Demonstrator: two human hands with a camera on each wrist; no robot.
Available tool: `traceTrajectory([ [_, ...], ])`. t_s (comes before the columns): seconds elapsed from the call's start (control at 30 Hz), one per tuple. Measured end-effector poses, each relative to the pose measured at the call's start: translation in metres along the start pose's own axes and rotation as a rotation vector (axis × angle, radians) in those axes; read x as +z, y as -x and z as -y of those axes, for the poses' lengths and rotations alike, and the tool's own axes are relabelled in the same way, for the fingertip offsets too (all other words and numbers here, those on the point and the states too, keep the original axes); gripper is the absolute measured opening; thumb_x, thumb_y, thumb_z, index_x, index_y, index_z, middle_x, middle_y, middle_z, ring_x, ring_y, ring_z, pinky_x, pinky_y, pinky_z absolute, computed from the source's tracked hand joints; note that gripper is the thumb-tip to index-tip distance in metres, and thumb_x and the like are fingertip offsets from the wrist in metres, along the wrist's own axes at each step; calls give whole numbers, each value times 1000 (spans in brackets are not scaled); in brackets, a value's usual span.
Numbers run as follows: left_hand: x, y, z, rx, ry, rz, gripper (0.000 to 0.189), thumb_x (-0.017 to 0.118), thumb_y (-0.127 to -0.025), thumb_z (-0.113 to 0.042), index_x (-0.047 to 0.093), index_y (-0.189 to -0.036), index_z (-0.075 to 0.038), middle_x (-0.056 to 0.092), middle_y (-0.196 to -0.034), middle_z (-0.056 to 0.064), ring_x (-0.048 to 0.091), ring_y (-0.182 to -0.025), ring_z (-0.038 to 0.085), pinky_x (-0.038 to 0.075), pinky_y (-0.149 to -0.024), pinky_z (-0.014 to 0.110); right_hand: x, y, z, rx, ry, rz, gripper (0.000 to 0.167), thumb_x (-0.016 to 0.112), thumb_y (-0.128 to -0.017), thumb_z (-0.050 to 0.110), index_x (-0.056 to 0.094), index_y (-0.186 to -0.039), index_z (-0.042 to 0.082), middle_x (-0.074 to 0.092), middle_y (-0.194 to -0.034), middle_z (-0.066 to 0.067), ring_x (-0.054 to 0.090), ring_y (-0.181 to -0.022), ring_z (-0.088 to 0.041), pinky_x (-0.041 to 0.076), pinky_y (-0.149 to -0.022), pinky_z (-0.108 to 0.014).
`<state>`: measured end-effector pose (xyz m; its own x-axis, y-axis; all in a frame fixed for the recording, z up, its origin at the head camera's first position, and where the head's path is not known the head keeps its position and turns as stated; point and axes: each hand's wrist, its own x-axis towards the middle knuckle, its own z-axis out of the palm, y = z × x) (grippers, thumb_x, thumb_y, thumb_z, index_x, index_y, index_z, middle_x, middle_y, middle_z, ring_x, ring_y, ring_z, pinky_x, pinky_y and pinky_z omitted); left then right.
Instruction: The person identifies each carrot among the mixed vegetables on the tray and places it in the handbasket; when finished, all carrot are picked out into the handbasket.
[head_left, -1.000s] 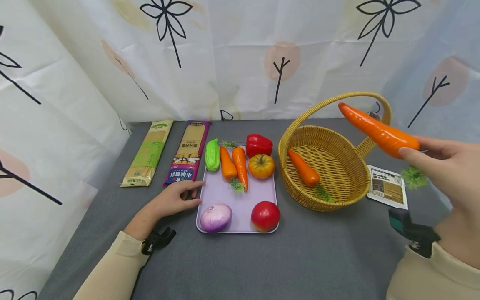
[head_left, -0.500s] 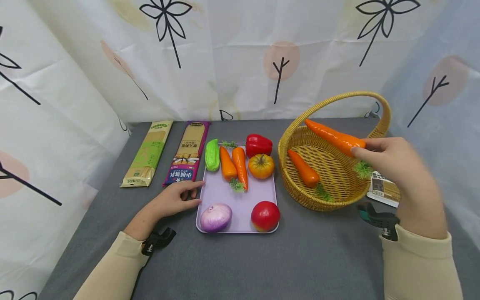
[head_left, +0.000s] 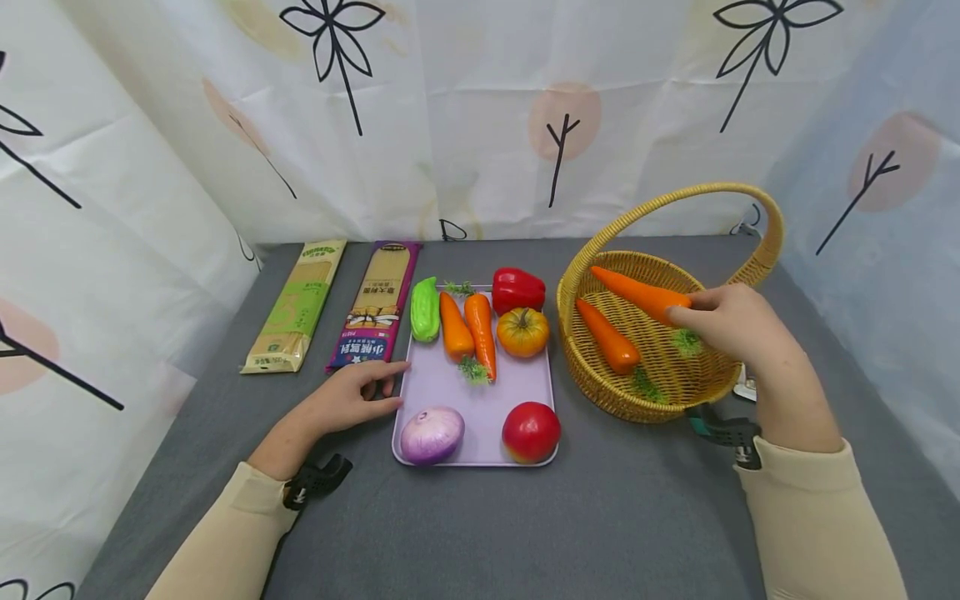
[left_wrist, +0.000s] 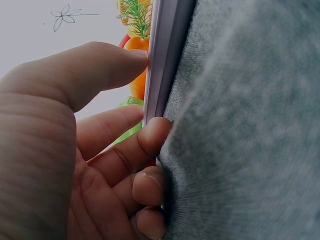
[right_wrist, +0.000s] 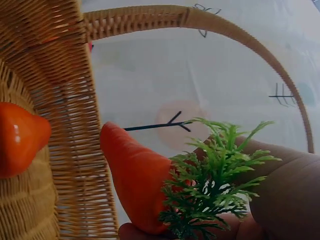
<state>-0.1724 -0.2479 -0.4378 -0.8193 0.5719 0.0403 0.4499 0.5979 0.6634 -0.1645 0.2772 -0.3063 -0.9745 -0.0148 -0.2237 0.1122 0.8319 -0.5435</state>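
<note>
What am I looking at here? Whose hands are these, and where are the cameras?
There's no machine here, just a person's two bare hands. The wide picture comes from a camera on the head, looking down; the two close-ups come from one on each wrist.

The right hand grips a carrot above the wicker basket, where another carrot lies. The left hand rests at the edge of the tray, which carries colourful produce, including an onion and two carrots. Long packets lie left of it on the grey surface.
</note>
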Motion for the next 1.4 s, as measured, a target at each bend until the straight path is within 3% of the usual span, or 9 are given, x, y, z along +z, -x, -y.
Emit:
traceTrajectory([
  [0.27, 0, 0, -2, -12, -15, 1, 52, 78, -93, -23, 63, -140, -9, 54, -89, -3, 48, -71, 13, 39, -62, 27, 9, -11, -4, -13, 53, 50, 68, 57, -101, 51, 62, -132, -8, 63, -108, -19, 51, -92, -32, 42, -69, -39],
  [0.53, 1, 0, 0, -17, -15, 3, 53, 79, -92, -23, 62, -141, -9, 54, -90, -4, 49, -72, 13, 40, -63, 27, 16, -19, -11, -3, 22, 92, 58, 62, -99, 46, 67, -124, -6, 62, -95, -12, 52, -84, -27, 42, -66, -37],
  [0.7, 1, 1, 0, -17, -11, 3, 53, 79, -93, -24, 62, -141, -10, 54, -90, -4, 49, -72, 14, 39, -63, 28, 22, -24, -14, -33, 43, 137, 41, 65, -97, 41, 73, -102, 1, 50, -70, -2, 46, -66, -20, 39, -59, -35],
  [0.97, 0, 0, 0, -14, -15, 4, 53, 79, -93, -24, 62, -141, -10, 54, -90, -4, 49, -71, 13, 39, -63, 28, 39, -28, -10, -111, 168, 197, 32, 72, -91, 38, 69, -76, 9, 49, -64, 1, 45, -60, -17, 36, -57, -33],
  [1.4, 1, 1, 1, -8, -6, 2, 53, 78, -93, -24, 62, -142, -10, 55, -91, -4, 50, -72, 14, 40, -64, 28, 48, -27, 1, -113, 181, 215, 37, 70, -93, 42, 74, -88, 5, 52, -73, -3, 47, -66, -20, 37, -59, -34],
])
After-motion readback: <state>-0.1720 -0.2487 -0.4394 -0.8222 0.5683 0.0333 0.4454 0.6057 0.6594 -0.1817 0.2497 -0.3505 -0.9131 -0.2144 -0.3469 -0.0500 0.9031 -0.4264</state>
